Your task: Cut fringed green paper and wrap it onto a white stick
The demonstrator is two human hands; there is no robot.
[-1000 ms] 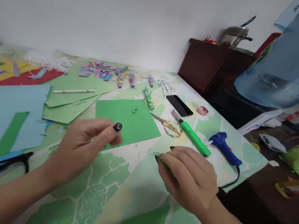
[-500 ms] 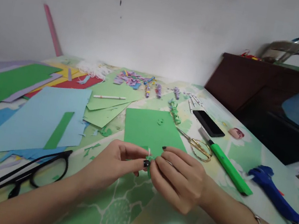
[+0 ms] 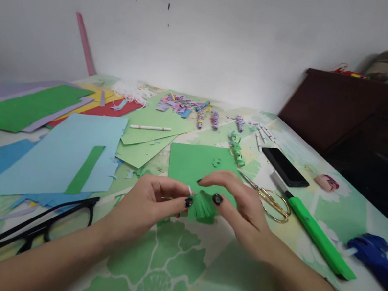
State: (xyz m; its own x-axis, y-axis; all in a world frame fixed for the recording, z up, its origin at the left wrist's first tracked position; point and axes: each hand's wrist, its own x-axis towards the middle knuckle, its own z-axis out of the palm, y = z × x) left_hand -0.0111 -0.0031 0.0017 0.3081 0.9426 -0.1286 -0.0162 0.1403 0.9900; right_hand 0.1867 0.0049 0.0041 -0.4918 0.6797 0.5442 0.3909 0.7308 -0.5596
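A small fringed piece of green paper (image 3: pixel 202 209) is held between both hands just above the table. My left hand (image 3: pixel 153 201) pinches its left end, where a thin white stick shows at the fingertips. My right hand (image 3: pixel 239 207) grips the fringe from the right with thumb and fingers. Right behind the hands lies a green sheet (image 3: pixel 194 163) with a small cut-out scrap on it.
Gold scissors (image 3: pixel 274 202), a green utility knife (image 3: pixel 316 233), a black phone (image 3: pixel 284 166), a pink eraser (image 3: pixel 326 182) and a blue glue gun (image 3: pixel 376 255) lie to the right. Light blue paper (image 3: pixel 62 153), coloured sheets and black glasses (image 3: pixel 26 232) are on the left. Paper scraps (image 3: pixel 189 107) lie at the back.
My hands came together on the green paper piece, which now shows as a spread fringe. The view swung left and nearer to the table.
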